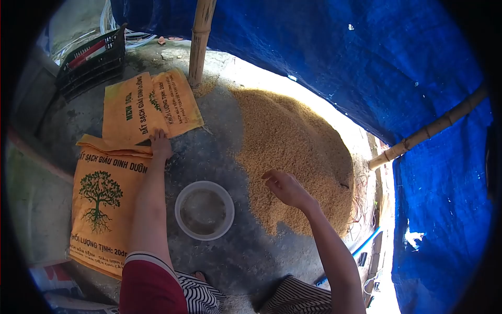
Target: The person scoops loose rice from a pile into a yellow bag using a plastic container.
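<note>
My left hand [160,144] reaches forward and rests on the edge of a flat orange sack [149,104] with green print, fingers down on it. A second orange sack [104,204] with a tree drawing lies nearer, under my left forearm. My right hand [285,187] hovers with loosely curled fingers at the near edge of a large heap of brown grain [295,152] on the concrete floor; whether it holds grain I cannot tell. A round white bowl [204,210] stands between my arms, with only a thin layer inside.
A bamboo pole [200,39] rises behind the sacks, and another [426,133] slants at the right. Blue tarpaulin [366,57] walls the back and right. A black plastic crate [91,63] sits at far left. My striped trouser knees [204,295] are at the bottom.
</note>
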Tool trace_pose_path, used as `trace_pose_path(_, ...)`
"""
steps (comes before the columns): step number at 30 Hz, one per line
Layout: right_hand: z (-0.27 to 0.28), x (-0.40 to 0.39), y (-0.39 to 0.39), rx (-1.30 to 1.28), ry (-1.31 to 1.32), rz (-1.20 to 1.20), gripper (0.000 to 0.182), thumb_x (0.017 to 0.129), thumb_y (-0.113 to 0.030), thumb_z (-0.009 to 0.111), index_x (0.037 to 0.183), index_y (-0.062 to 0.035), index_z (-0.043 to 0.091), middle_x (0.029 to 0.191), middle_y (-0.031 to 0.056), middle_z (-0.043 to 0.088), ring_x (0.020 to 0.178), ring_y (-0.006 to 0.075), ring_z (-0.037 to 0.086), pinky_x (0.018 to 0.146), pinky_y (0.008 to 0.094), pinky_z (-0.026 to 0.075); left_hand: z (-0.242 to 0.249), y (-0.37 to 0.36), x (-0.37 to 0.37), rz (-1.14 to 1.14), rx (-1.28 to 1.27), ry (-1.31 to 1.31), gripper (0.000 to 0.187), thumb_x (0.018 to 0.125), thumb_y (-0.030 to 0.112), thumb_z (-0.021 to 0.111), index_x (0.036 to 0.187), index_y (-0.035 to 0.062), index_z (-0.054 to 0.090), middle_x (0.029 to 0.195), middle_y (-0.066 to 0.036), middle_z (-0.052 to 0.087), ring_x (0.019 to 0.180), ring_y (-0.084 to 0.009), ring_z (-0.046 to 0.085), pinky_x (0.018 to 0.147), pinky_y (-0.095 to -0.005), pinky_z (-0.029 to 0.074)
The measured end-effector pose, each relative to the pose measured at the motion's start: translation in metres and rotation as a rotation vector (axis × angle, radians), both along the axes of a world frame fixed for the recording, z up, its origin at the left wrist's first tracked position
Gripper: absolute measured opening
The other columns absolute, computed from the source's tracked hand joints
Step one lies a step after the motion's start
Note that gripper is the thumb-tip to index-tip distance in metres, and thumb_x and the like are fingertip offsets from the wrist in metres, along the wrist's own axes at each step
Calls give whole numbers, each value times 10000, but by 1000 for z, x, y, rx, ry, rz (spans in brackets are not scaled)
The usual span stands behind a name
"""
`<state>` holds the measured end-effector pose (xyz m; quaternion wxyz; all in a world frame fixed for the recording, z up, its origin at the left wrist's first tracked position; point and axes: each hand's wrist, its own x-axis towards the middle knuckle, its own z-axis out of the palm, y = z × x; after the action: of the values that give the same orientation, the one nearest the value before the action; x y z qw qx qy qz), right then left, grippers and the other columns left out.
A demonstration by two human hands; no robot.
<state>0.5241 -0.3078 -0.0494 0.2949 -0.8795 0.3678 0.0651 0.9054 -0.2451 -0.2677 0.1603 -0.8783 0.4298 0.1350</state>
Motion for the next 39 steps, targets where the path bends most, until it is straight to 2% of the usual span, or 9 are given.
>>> trace_pose_path(6, 17, 5, -4, 57, -2, 1, 269, 931, -199, 455, 1138, -42, 527, 1047, 138, 606, 950, 241, 609, 851, 372, 491, 42, -39, -10, 60, -835, -42, 597, 759, 176, 604, 1243, -104, 394, 1342, -194, 340, 1258, -308, 310, 1031, -434, 252)
trace_pose_path(12, 15, -1, -8, 205, -243, -72, 321, 926, -238, 482, 1182, -45, 494, 1051, 175, 582, 895, 210, 626, 804, 326, 510, 208, -27, -60, -244, -1588, 41, 525, 739, 52, 539, 1210, -135, 405, 1262, -243, 404, 1180, -375, 386, 987, -446, 339)
trace_pose_path(17, 21, 0, 9, 240, -350, -199, 551, 883, -286, 563, 1324, -55, 325, 1222, 207, 475, 953, 246, 604, 820, 363, 498, 248, -39, -115, -319, -1611, 125, 525, 743, 12, 511, 1226, -149, 386, 1275, -256, 387, 1186, -380, 380, 1005, -431, 333)
trace_pose_path(19, 14, 5, 5, -85, -559, -220, 722, 835, -330, 611, 1392, -94, 215, 1317, 252, 383, 1115, 365, 510, 908, 439, 429, 275, -32, -146, -410, -1603, 237, 522, 750, -2, 498, 1235, -152, 377, 1291, -251, 379, 1197, -392, 371, 1013, -425, 334)
trace_pose_path(23, 10, 10, 0, -391, -553, -290, 692, 834, -293, 627, 1363, -54, 250, 1294, 203, 421, 1111, 278, 504, 886, 411, 444, 324, -32, -206, -530, -1599, 486, 506, 761, -15, 490, 1234, -157, 380, 1317, -260, 361, 1216, -396, 377, 1013, -407, 348)
trace_pose_path(27, 49, -19, -16, 22, -802, -399, 427, 836, -167, 564, 1209, 13, 463, 1038, 171, 598, 960, 251, 603, 799, 370, 493, 342, -36, -248, -525, -1544, 745, 515, 819, 62, 582, 1286, -46, 393, 1372, -168, 349, 1160, -244, 479, 785, -267, 504)
trace_pose_path(32, 91, -73, -25, 262, -989, -537, 239, 847, -51, 462, 1037, 20, 588, 823, 110, 657, 737, 196, 650, 654, 309, 511, 316, -35, -287, -634, -1253, 605, 1255, 614, 314, 799, 1386, 21, -146, 1424, -293, 69, 1336, -439, 94, 1086, -501, 193)
trace_pose_path(36, 102, -95, -42, 240, -1106, -593, 222, 849, -89, 485, 1013, 33, 574, 839, 118, 645, 712, 186, 637, 608, 324, 517, 267, -52, -310, -540, -1213, 535, 1249, 622, 370, 791, 1384, -13, -122, 1421, -290, 89, 1327, -435, 145, 1074, -486, 235)
trace_pose_path(39, 118, -110, -43, 264, -1155, -599, 237, 856, -72, 456, 1037, 15, 581, 848, 112, 646, 728, 184, 632, 639, 320, 506, 279, -57, -321, -500, -1218, 1075, 1196, 677, 369, 758, 1375, -45, -120, 1416, -286, 118, 1315, -405, 215, 1054, -450, 293)
